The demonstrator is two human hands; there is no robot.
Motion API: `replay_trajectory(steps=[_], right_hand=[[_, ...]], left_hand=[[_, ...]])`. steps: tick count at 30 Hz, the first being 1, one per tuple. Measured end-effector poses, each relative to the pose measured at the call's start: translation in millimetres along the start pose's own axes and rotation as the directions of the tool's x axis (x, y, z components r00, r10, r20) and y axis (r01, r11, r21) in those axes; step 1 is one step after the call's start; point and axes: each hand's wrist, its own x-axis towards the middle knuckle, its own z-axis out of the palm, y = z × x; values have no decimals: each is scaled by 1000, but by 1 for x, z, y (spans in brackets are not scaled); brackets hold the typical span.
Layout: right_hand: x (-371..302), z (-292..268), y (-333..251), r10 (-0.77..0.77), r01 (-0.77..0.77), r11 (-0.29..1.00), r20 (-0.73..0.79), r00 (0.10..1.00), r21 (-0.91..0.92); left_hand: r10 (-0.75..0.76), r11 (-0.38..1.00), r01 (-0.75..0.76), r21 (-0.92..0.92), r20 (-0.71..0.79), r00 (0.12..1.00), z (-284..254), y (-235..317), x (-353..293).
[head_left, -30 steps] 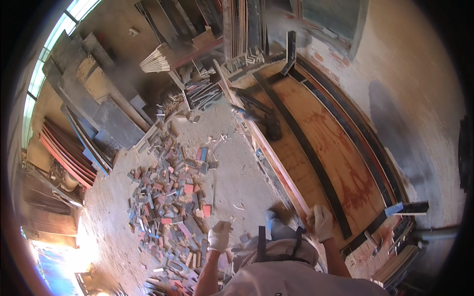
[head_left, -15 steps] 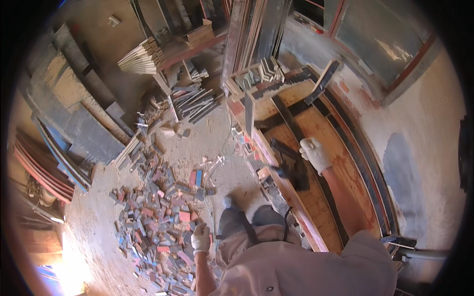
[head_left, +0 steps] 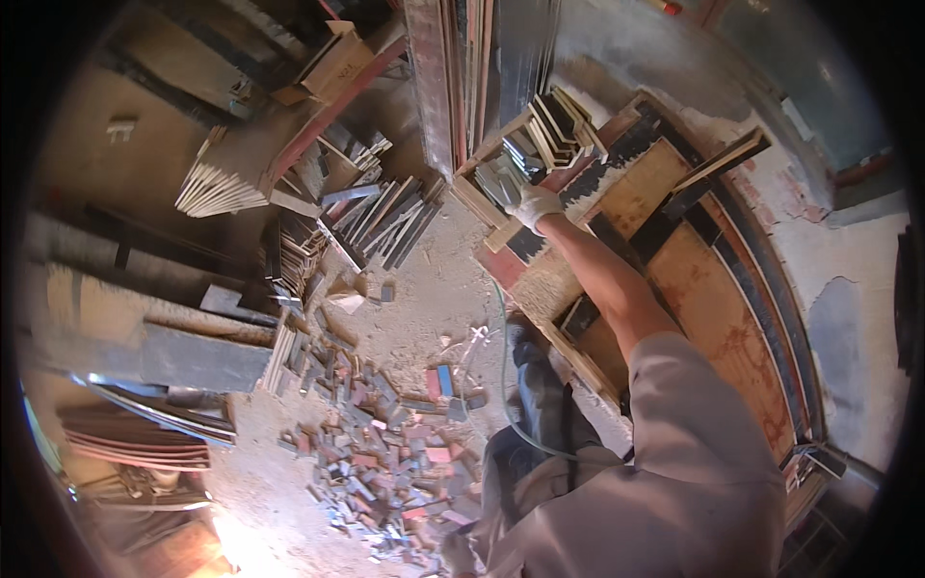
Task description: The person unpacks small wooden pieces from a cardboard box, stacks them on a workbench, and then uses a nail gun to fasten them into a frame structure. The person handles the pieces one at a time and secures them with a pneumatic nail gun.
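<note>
In a pale work glove, my right hand [head_left: 537, 208] reaches across the far end of a wooden workbench [head_left: 742, 328]. Its fingers touch, or lie just over, a pile of short grey wood strips [head_left: 498, 180] in a wooden-sided tray. Those fingertips blend into the strips, so their grip is hidden. More strips with pale edges [head_left: 564, 130] lean together just beyond the glove. Low by my leg hangs my left hand [head_left: 461, 553], gloved too, blurred and partly cut off by the lower edge. It is nearest to a heap of small wood offcuts [head_left: 395, 462].
A dark-faced board [head_left: 718, 159] juts up from the bench's far side, and curved strips [head_left: 771, 299] run along the wall side. A thin green hose [head_left: 504, 371] trails past my legs. Long boards [head_left: 434, 87] stand upright ahead; a cardboard box [head_left: 332, 63] rests near them.
My right hand has moved from above the bench's middle to the grey strips at its far end. My body and view have shifted forward and turned. My left hand is lower in view.
</note>
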Motion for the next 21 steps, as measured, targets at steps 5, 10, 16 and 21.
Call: replay_trajectory(steps=[5, 10, 16, 21], right_hand=[[50, 49, 9, 18, -26, 994, -79, 997, -109], [34, 23, -11, 181, -181, 970, 12, 983, 159], [-116, -90, 46, 209, -210, 307, 149, 966, 928], [-352, -209, 25, 369, -53, 136, -1, 929, 989]], left_hand=[[-323, 946, 295, 136, 288, 901, -43, 94, 20], [-222, 968, 169, 184, 327, 918, -69, 121, 95], [294, 951, -249, -183, 292, 910, -55, 267, 212], [806, 591, -568, -573, 443, 391, -71, 439, 167]])
